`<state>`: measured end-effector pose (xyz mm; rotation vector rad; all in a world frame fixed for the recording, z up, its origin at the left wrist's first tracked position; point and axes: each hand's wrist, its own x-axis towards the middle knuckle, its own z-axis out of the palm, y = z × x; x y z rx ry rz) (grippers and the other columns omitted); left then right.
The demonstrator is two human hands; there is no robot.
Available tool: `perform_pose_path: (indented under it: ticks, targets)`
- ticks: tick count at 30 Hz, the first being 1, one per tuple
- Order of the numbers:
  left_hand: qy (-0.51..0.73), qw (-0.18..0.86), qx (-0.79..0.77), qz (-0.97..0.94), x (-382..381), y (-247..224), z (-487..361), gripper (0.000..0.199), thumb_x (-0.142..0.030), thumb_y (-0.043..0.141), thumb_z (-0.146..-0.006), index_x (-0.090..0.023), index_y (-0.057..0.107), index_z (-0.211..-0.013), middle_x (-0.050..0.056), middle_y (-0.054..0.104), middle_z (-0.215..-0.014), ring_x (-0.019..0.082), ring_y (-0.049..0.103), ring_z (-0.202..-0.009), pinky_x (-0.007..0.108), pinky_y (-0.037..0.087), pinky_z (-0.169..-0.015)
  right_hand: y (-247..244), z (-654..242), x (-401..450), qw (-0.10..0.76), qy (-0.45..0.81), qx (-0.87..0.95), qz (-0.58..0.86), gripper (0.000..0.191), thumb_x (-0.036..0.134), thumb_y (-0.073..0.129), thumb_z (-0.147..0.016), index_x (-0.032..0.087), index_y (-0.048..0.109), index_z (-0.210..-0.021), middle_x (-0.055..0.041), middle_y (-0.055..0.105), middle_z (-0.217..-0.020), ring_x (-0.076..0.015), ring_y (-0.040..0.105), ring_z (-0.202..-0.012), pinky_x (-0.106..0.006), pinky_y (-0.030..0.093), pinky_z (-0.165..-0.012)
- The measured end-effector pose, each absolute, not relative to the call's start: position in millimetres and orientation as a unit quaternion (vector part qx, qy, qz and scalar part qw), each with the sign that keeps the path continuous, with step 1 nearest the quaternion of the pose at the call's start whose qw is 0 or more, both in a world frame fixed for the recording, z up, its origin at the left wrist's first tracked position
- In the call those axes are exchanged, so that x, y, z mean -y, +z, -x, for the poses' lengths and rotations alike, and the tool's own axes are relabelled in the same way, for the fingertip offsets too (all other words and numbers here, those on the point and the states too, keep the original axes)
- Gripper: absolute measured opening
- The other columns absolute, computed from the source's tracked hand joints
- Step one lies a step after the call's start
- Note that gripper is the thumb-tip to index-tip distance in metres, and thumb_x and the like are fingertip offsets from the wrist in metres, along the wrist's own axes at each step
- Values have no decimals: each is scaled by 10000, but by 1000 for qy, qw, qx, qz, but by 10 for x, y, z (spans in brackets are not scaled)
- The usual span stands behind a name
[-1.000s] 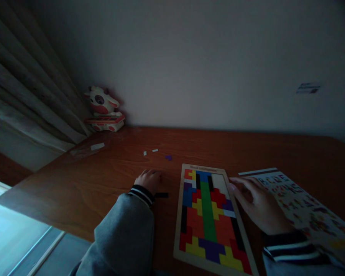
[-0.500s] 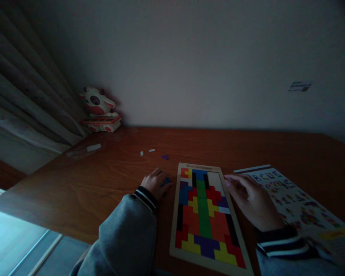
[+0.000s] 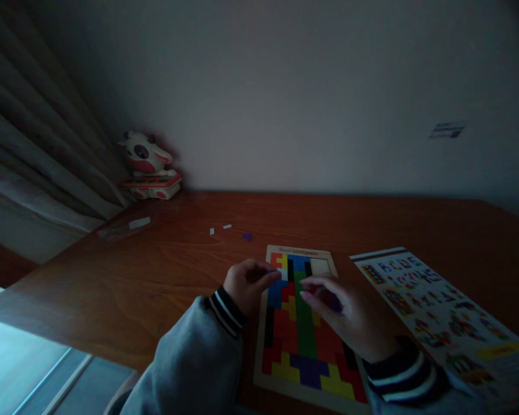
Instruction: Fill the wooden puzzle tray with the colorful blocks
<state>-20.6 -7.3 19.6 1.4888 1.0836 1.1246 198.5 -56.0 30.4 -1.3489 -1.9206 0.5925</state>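
Note:
A wooden frame filled with coloured block pieces lies on the table, with a bare pale area at its top right. My left hand is over the frame's upper left edge, thumb and fingers pinched on a small blue piece, mostly hidden. Above the middle of the frame is my right hand, its thumb and index finger apart with nothing seen between them. Beyond the frame lie a purple piece and two small white pieces.
A printed sheet with coloured figures lies on the right of the brown table. At the back left stands a cow toy beside the curtain. Clear plastic with a white strip is near the left edge.
My left hand has lifted the blue piece from beside the frame and moved right, over its edge. My right hand has moved left from the frame's right side to above its middle.

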Motion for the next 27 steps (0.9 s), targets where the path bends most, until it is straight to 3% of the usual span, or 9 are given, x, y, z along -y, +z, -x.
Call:
perform_pose_path:
  ticks: [9, 16, 19, 22, 24, 27]
  targets:
    - [468, 624, -387, -492, 229, 135, -79, 488, -520, 874, -606, -120, 664, -791, 26, 683, -719, 114, 627, -651, 248, 512, -653, 233, -1858, 539, 378, 280, 717, 514, 169, 412, 602, -899, 244, 619, -906, -15, 710, -880, -165, 683, -795, -280, 553, -703]
    - [456, 589, -389, -542, 255, 121, -71, 475, -533, 820, -691, -119, 653, -852, 47, 683, -766, 127, 631, -674, 255, 518, -649, 245, -1900, 524, 394, 287, 709, 510, 125, 371, 635, -867, 251, 602, -879, 2, 702, -806, -159, 688, -760, -264, 557, -693]
    - [429, 500, -417, -626, 169, 175, 40, 372, -481, 712, -825, -131, 669, -946, 81, 715, -875, 166, 678, -768, 282, 555, -700, 244, -1992, 490, 391, 276, 700, 529, 158, 408, 629, -874, 251, 630, -894, 0, 712, -795, -159, 692, -726, -261, 563, -661]
    - [382, 295, -463, -743, -84, 242, 302, 245, -359, 608, -907, -167, 675, -1044, 88, 719, -1008, 192, 688, -880, 326, 570, -793, 213, -2145, 444, 405, 265, 679, 552, 223, 458, 594, -894, 247, 656, -935, -22, 733, -840, -175, 706, -754, -274, 573, -654]
    - [349, 141, -468, -800, -332, 244, 537, 213, -281, 536, -936, -189, 677, -1067, 87, 706, -1109, 219, 652, -1044, 396, 525, -950, 189, -2244, 423, 418, 257, 667, 561, 256, 479, 578, -900, 245, 662, -961, -33, 741, -867, -185, 713, -788, -289, 579, -680]
    - [294, -5, -524, -799, -711, 147, 894, 253, -291, 508, -954, -214, 672, -1130, 93, 637, -1295, 261, 559, -1236, 491, 401, -1103, 169, -2336, 416, 432, 228, 656, 575, 274, 494, 581, -891, 245, 670, -964, -36, 743, -867, -188, 712, -785, -297, 581, -702]
